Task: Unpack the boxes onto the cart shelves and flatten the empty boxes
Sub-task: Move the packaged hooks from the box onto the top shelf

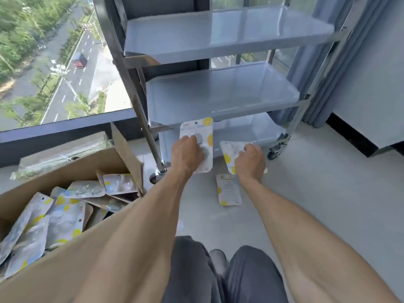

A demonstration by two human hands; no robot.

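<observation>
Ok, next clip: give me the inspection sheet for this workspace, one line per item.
Surface: pale tiled floor; nothing seen on the visible parts of the three grey cart shelves.
Job's things: open cardboard box at left, holding many flat packets; one packet in each hand, held low in front of the cart.
Clutter: one loose packet on the floor; a wrapped flat bundle behind the box.
Hands: left hand grips a packet; right hand grips another.
Cables: nothing seen.
Surroundings: window over a road, curtain at right.
</observation>
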